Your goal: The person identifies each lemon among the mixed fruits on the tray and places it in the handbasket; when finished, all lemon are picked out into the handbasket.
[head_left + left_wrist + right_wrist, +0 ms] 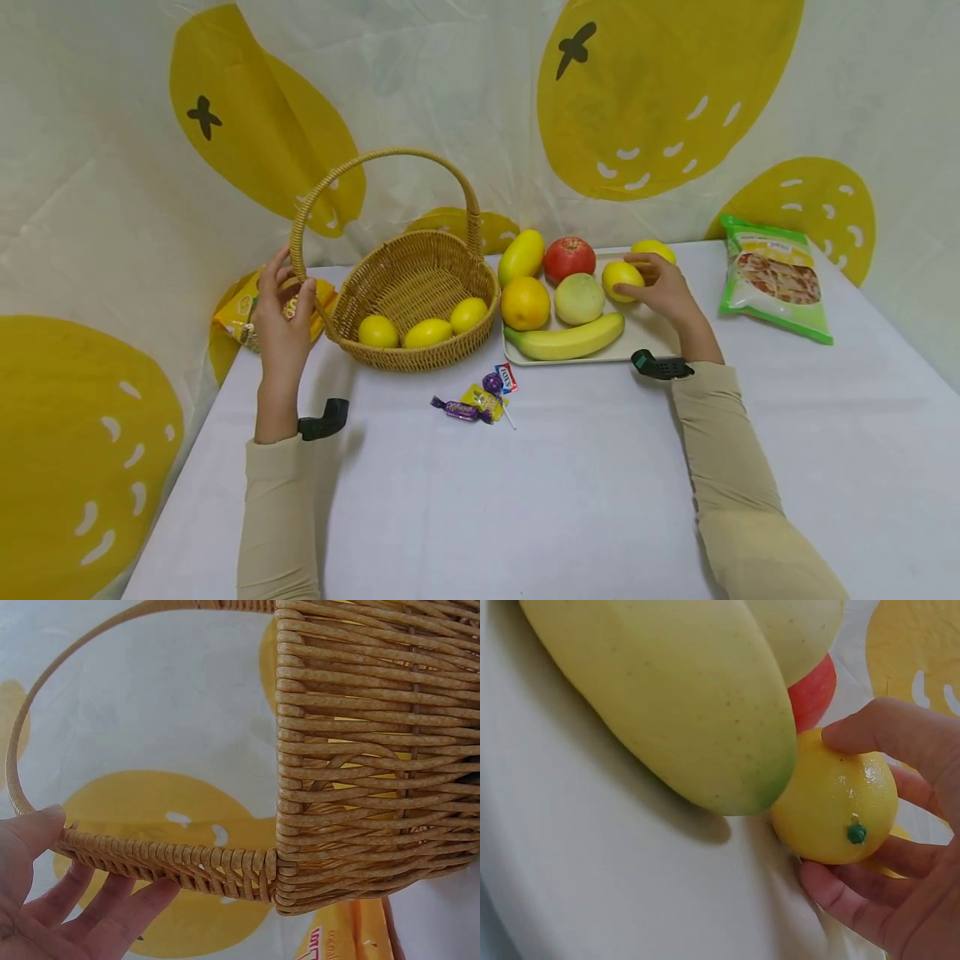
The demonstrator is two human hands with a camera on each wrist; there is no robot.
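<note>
We see a rough woven tan wicker basket (417,293) by our left hand (282,321), a glossy smooth yellow lemon (835,799) in our right hand (663,290).

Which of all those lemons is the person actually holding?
The lemon on the tray, gripped by the right hand. Another lies behind it; three sit untouched in the basket.

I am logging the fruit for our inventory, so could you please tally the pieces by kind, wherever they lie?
Lemons: 5, three in the basket, one in the right hand, one behind it
Banana: 1
Mango: 1
Orange: 1
Pomegranate: 1
Pale green round fruit: 1
Total: 10
</note>
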